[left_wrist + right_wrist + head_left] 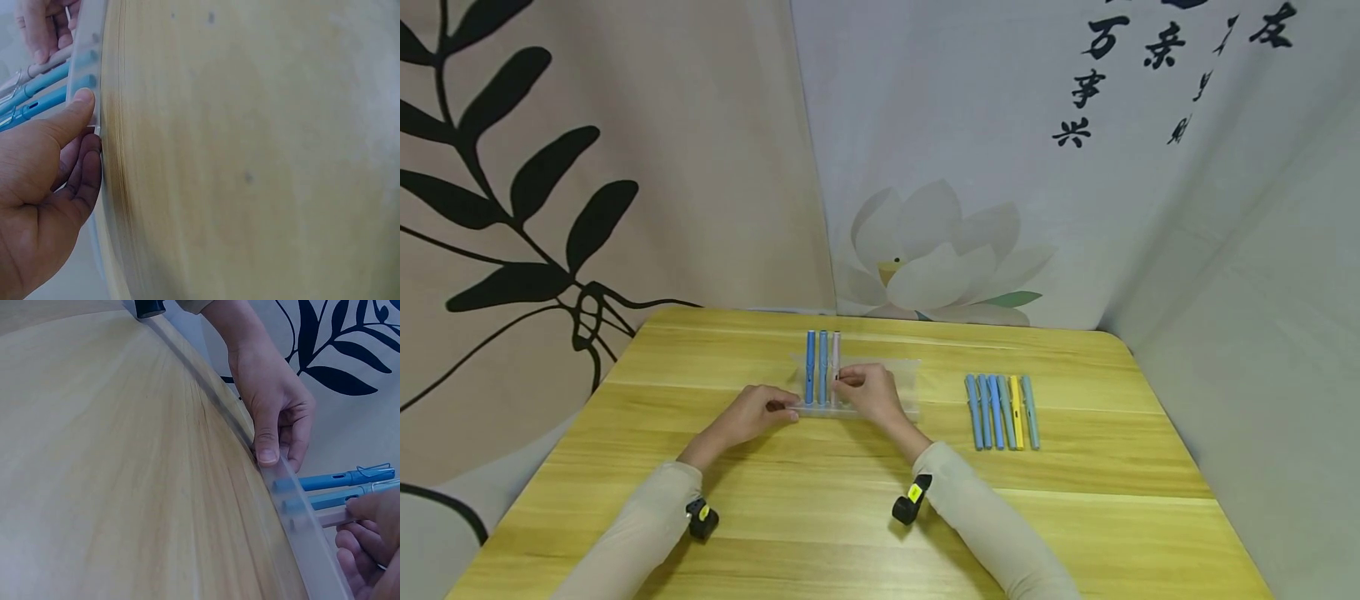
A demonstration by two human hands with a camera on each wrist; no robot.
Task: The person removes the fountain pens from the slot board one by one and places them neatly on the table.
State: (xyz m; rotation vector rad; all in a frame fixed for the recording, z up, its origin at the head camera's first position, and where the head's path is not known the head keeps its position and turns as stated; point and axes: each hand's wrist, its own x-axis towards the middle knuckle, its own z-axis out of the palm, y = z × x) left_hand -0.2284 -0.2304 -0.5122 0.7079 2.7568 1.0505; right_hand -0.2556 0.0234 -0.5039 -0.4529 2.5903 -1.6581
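A clear plastic pen holder (907,387) lies on the table, with a blue pen (809,367), a lighter blue pen (823,367) and a pale pinkish pen (836,350) side by side at its left. My left hand (765,408) pinches the holder's front left corner between thumb and fingers. In the right wrist view, the pale pen's lower end (331,517) shows behind the holder's frosted front strip (306,531). My right hand (874,396) pinches that pen by its barrel, and part of the barrel is hidden by the fingers.
Right of the holder, several pens lie in a row on the wooden table (1120,450): blue and grey-green ones plus a yellow pen (1017,412). Printed curtains (955,100) hang behind the table's far edge. A black wrist camera (912,500) sits at each sleeve.
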